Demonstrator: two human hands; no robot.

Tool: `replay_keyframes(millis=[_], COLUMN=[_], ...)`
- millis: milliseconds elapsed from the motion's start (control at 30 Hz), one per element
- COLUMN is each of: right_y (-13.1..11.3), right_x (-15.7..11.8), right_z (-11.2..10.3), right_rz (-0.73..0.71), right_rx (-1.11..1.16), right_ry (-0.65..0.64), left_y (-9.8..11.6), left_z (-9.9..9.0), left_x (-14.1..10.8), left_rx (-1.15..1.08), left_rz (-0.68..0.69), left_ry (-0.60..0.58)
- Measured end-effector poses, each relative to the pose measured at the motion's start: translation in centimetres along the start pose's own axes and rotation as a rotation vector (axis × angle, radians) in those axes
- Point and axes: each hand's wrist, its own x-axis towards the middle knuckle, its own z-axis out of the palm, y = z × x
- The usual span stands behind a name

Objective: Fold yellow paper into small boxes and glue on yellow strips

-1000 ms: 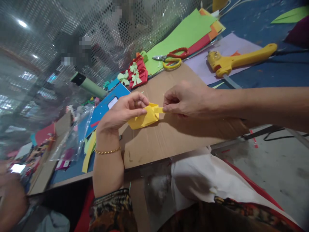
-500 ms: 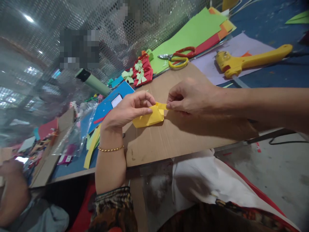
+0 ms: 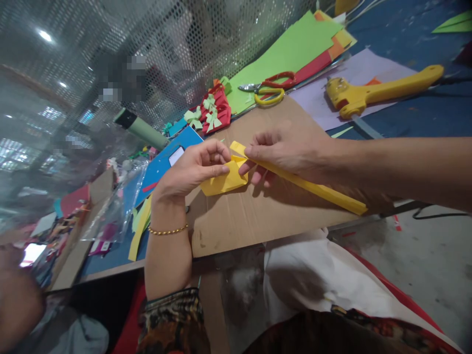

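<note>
My left hand (image 3: pixel 201 164) pinches a folded yellow paper piece (image 3: pixel 224 182) between thumb and fingers, just above a brown cardboard sheet (image 3: pixel 236 226). From the other side comes my right hand (image 3: pixel 282 152), gripping a long yellow paper strip (image 3: pixel 317 191) near its upper end. That strip passes under the right palm and slants toward the cardboard's right front edge. Its short end sticks up beside the folded piece, and a right fingertip is at the folded piece's right edge. Whether strip and folded piece are joined is hidden by the fingers.
Behind the cardboard are red-and-yellow-handled scissors (image 3: pixel 271 88), green paper sheets (image 3: pixel 283 54) and red pieces with pale green bows (image 3: pixel 217 105). A yellow glue gun (image 3: pixel 383 93) rests on lilac paper (image 3: pixel 306 105) at right. At left, a co-worker's arm (image 3: pixel 22 295) is near a phone.
My right hand has turned over, and the long yellow strip now shows along its underside. The right fingers have come closer to the folded piece. My left hand keeps its hold.
</note>
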Motion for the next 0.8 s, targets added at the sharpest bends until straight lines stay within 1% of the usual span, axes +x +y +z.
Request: replay_keyframes(millis=[100,267,500,567,667,800], right_y=[0.1,0.4,0.4,0.2,-0.3,-0.6], right_x=[0.2,0.4,0.4,0.3,0.1,-0.1], right_z=[-0.1,0.2,0.0,-0.2,-0.4,-0.6], right_rz=[-0.03,-0.038,-0.046,-0.042,-0.021,0.012], right_rx=[0.039,0.05,0.074,0.005,-0.168,-0.357], right_ry=[-0.043,-0.024,-0.044,-0.018,0.022,0.016], left_y=[-0.2,-0.6,-0.7,-0.7,-0.5,-0.2], left_z=[-0.1,-0.4,-0.4,-0.3,-0.3,-0.2], left_x=[0.1,0.2,0.1,0.0,-0.1,-0.1], left_rx=[-0.003,-0.038,-0.044,-0.043,-0.049,-0.047], left_rz=[0.01,0.053,0.014,0.004,-0.017,-0.028], left_ry=[-0.003,-0.025,-0.003,0.009,0.027,0.025])
